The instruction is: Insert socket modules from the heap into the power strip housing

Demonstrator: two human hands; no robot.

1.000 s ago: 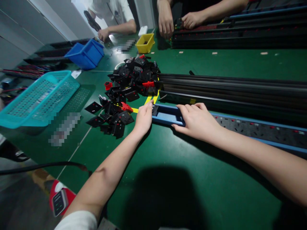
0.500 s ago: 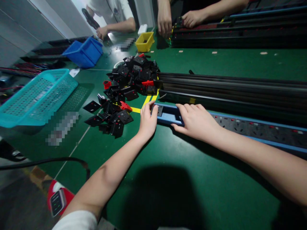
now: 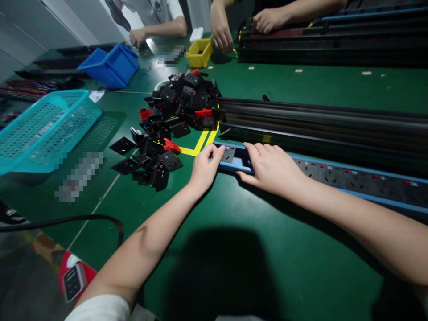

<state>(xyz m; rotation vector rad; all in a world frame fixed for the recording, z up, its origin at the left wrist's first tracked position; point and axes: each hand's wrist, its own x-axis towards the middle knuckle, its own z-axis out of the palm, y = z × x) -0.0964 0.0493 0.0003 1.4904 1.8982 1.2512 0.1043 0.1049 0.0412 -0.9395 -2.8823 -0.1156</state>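
A long power strip housing (image 3: 363, 193) with blue edges and black socket modules lies across the table on the right. My right hand (image 3: 272, 167) is closed around it near its left end, thumb on the near side. At that end my left hand (image 3: 205, 168) is closed, thumb and fingers bent against a black socket module (image 3: 228, 154) that sits in the channel. Between this module and my right hand a short stretch of bare channel shows. Left of my hands lies a pile of black socket modules (image 3: 180, 100) with some red pieces.
Dark long rails (image 3: 317, 117) lie just behind the strip. A turquoise basket (image 3: 50, 127), a blue bin (image 3: 112, 67) and a yellow bin (image 3: 199, 52) stand on the left and at the back. Across the table are co-workers' hands (image 3: 222, 31) and more strips (image 3: 327, 47).
The socket module shows more fully in the channel, farther right from the end. My left fingers have curled in behind it. My right hand keeps its hold, and a co-worker's hand has shifted.
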